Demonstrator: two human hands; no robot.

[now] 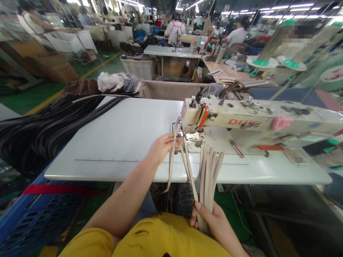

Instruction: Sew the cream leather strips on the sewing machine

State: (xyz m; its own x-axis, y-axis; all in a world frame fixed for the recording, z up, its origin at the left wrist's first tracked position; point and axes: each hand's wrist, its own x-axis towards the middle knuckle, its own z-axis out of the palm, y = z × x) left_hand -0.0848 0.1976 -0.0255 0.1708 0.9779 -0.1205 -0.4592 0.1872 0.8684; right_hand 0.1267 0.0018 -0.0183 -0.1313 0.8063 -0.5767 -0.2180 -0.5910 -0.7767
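Observation:
My left hand (164,147) is at the needle end of a sewing machine (254,114), its fingers closed on a beige strap (170,167) that hangs over the table's front edge. Low in front of my yellow shirt, my right hand (207,216) grips a bundle of beige straps (207,178), whose upper ends fan out across the table edge. From that hand, one or two narrow straps (189,167) run up to the presser foot area. Between the hands these straps slant apart from the bundle. The needle itself is too small to make out.
Thread snips (237,148) lie on the white sewing table (128,139), beside the machine bed. A heap of black straps (40,132) hangs off the left side, above a blue crate (40,217). Thread cones (270,46) stand at the right. Other people work behind.

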